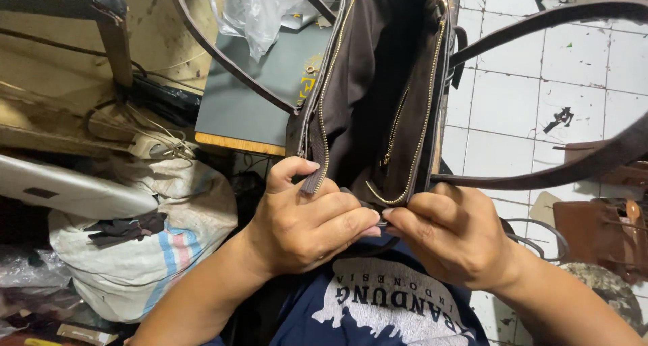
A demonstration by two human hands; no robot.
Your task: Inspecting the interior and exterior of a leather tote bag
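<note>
Both hands pinch the dark brown handbag at its six o'clock end: left hand fingers clamp the zipper tape, right hand fingers press together alongside. Gold zipper gapes fully open toward twelve o'clock, so by my reckoning closing is all still ahead.

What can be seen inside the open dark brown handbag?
Inside the handbag: dark brown lining and an inner pocket zipper with gold teeth. No loose contents show; the bottom is in shadow, and the near end is covered by both hands.

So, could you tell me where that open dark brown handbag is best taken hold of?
Probably at the near end of its zipper opening, from the wearer's side: the left hand and right hand already pinch the handbag there, where its gold zipper rims converge into a firm edge.
</note>
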